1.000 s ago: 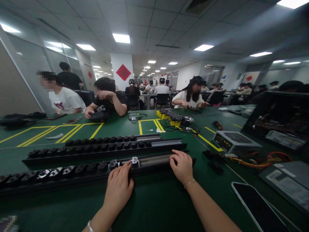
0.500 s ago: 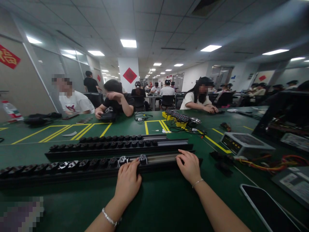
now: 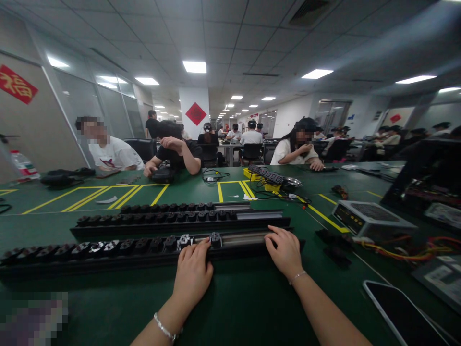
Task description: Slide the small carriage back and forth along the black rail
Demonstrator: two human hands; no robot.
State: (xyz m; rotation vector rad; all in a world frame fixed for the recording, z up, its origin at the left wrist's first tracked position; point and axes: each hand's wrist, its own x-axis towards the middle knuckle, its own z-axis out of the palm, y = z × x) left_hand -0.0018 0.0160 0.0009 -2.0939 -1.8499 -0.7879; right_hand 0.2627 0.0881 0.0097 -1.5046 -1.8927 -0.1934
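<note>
A long black power track rail [image 3: 245, 239] lies across the table in front of me, with a row of black socket modules [image 3: 127, 247] filling its left part. One socket module [image 3: 215, 239] sits apart from the row, farther right. My left hand [image 3: 194, 269] rests over the rail's front edge, fingertips beside that module and thumb apart; its fingers partly hide the rail. Over the bare right part of the rail lies my right hand [image 3: 284, 250], fingers apart, hiding part of the rail's end. Neither hand is closed around anything I can see.
Two similar rails with sockets [image 3: 180, 217] lie just behind. To the right are a metal power supply [image 3: 372, 217], coloured cables [image 3: 389, 247], small black parts [image 3: 334, 245] and a phone [image 3: 399, 307]. A power strip [image 3: 268, 174] lies farther back. People sit across the table.
Both hands keep their places on the rail. The whole view has shifted slightly. Across the table at right, a person has raised one hand from the table.
</note>
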